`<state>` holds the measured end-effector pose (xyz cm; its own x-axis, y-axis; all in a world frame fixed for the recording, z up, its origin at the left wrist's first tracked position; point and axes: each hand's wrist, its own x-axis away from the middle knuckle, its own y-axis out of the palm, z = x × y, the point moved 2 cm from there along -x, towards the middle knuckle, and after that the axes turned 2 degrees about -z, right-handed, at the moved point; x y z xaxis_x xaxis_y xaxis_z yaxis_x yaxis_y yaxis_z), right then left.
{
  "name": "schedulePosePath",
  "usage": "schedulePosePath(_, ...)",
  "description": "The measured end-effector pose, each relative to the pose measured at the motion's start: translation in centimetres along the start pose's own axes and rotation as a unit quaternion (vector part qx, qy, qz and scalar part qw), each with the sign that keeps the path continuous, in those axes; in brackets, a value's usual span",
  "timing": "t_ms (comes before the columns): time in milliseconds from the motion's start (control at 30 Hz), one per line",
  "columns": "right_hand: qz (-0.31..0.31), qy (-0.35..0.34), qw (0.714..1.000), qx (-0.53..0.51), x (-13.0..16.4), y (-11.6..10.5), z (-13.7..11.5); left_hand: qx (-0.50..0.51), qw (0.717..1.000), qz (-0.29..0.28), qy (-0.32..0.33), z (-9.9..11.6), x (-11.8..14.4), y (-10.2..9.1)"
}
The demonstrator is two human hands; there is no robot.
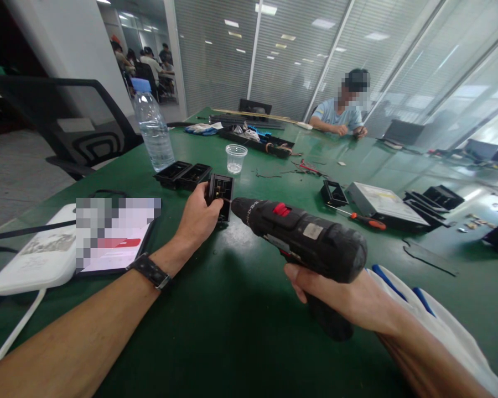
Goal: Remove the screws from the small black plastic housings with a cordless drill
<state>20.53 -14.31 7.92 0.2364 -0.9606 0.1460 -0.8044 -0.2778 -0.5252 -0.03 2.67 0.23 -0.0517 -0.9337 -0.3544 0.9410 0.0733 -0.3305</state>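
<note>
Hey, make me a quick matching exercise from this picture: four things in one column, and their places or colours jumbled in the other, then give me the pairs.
Things:
1. Power drill
2. Water bottle
3. Black housing by the drill's tip
4. Screwdriver

Places or colours:
A. Topped with a blue cap
B. Held in the left hand
C. Orange on the handle
D. Gripped by the right hand

Right pairs: 1-D, 2-A, 3-B, 4-C

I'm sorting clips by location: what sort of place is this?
Probably an office room used for bench work, judging by the glass partition, the mesh-backed chair and the power drill in the right hand.
</note>
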Motion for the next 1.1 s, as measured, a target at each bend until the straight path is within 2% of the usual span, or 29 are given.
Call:
schedulePosePath(233, -0.001, 0.013, 1.000, 0.011, 0.01, 0.01, 0.18, 0.001, 1.000, 0.001, 0.003, -0.12, 0.04, 0.08)
schedulePosePath(500, 0.034, -0.054, 0.995, 0.073, -0.04, 0.28, -0.04, 0.003, 1.000, 0.005, 0.012, -0.30, -0.10, 0.20)
schedulePosePath(700, 0.023, -0.046, 0.998, 0.042, 0.05, 0.15, -0.16, -0.008, 1.000, 0.001, 0.015, -0.22, -0.08, 0.14)
schedulePosePath(1100, 0.023, -0.050, 0.997, 0.047, -0.21, 0.20, -0.41, -0.004, 1.000, 0.002, 0.021, -0.38, -0.21, 0.23)
